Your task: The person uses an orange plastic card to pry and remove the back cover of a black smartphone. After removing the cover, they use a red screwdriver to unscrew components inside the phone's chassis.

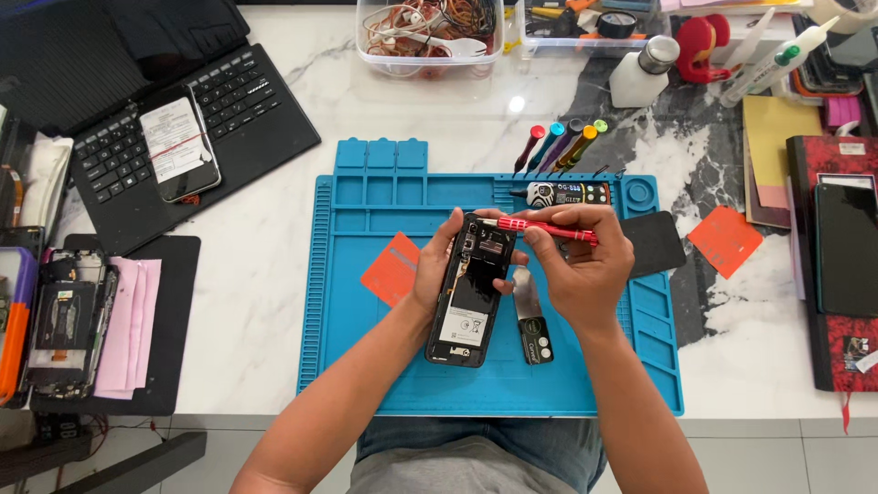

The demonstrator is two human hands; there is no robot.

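Pinching red screwdriver (pixel 547 229) over opened phone (pixel 471 291)

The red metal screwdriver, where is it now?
The red metal screwdriver is in the right hand, its tip at the top of the opened black phone, above the blue mat.

The left hand (pixel 437 265) hides the phone's (pixel 471 291) left edge. The screwdriver (pixel 547 229) tip is too small to tell. The frame's left edge cuts the tray (pixel 11 320).

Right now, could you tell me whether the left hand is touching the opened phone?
Touching. The head view shows the left hand wrapped around the opened phone, its fingers curled over the upper left edge, with no gap.
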